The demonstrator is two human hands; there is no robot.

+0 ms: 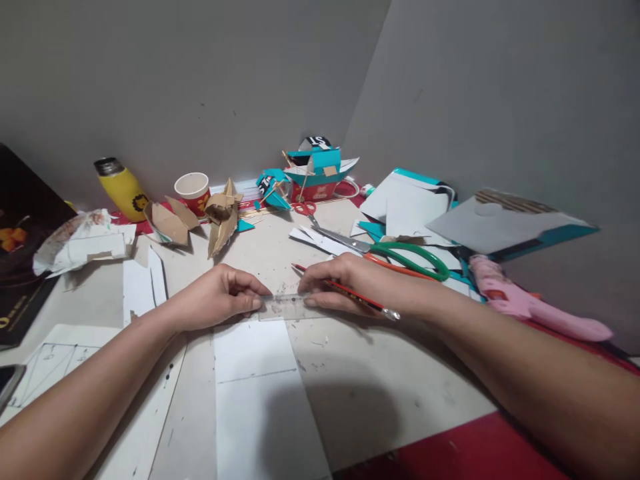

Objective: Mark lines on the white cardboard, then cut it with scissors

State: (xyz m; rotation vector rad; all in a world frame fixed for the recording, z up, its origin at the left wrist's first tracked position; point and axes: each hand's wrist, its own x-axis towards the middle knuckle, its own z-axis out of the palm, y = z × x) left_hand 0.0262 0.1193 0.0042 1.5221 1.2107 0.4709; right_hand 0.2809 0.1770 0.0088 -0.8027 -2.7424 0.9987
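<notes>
A clear ruler [283, 307] lies across the far end of a white strip of card [255, 407], which bears one pencil line across its width. My left hand [220, 299] pinches the ruler's left end between thumb and fingers. Toward its right, my right hand [340, 283] grips the same ruler with thumb and fingertips. A red and black pencil [350, 293] is tucked through the right hand, its tip toward the upper left. Just beyond that hand lie large scissors [410, 257] with green and orange handles.
Behind stand a yellow bottle [120, 190], a paper cup [192, 190], brown cardboard pieces [223, 217] and a turquoise model boat [320, 167]. Card scraps [410, 207] and a pink glue gun [530, 300] lie to the right. A drawing sheet [55, 360] is at left.
</notes>
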